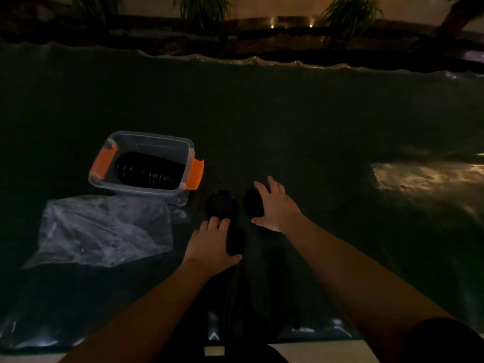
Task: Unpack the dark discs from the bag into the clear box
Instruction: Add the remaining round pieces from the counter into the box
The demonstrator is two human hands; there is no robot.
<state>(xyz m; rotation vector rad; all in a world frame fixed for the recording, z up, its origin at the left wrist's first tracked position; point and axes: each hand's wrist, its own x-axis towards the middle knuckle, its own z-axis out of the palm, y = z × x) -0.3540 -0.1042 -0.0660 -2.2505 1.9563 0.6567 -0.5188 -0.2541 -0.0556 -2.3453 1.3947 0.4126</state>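
Observation:
A clear box [157, 191] with orange latches stands at middle left, with a row of several dark discs [148, 171] inside. A crumpled clear plastic bag [104, 229] lies flat in front of it. My left hand [209, 242] grips a stack of dark discs [236, 239] between thumb and fingers. Just beyond its fingertips lies another dark disc [222, 204] on the surface. My right hand [275, 206] grips a second stack of dark discs [252, 201], fingers over the top and thumb below.
The work surface is a dark sheet [288, 127] with a wavy far edge. A bright reflection [424, 176] lies at the right. Plants [204, 6] and small lights stand beyond the far edge.

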